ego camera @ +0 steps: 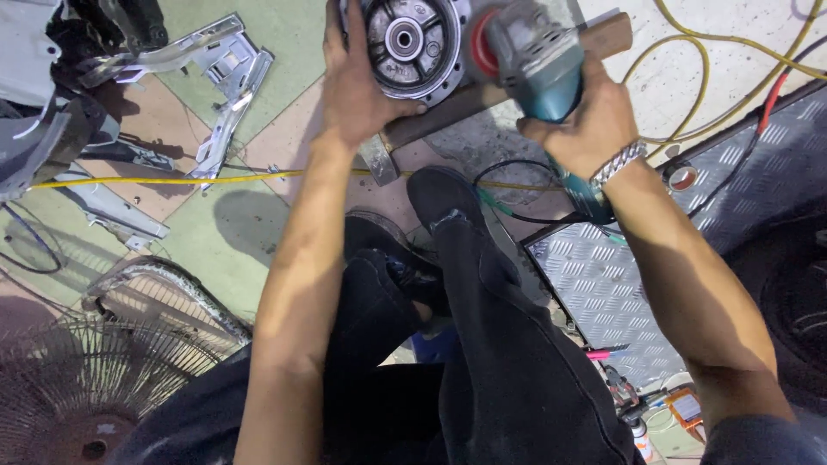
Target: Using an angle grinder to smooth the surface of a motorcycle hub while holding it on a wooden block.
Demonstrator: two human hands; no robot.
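Up at the top of the shot, on the floor between the person's knees, sits a round metal hub casting [412, 43] with a bearing in its centre, resting on a rusty steel bar [603, 39] that runs off to the upper right. No real containers around, closest thing is a little round tin [682, 178] lying on the checker plate [603, 284] to the right, can't tell what's in it.

Left hand [357, 86] is spread open and pressed flat over the left side of the casting, fingers curled round its rim, thumb hooked under the lower edge. Right hand [581, 120] is closed tight round the body of a teal angle grinder [534, 65], metal bracelet [618, 162] on the wrist. The grinder's head with the red disc guard is right up against the casting's right edge.

Yellow cable [172, 181] runs across the floor under both arms. Bent metal brackets [224, 77] lie upper left, and a wire fan grille [95, 370] is down at lower left.
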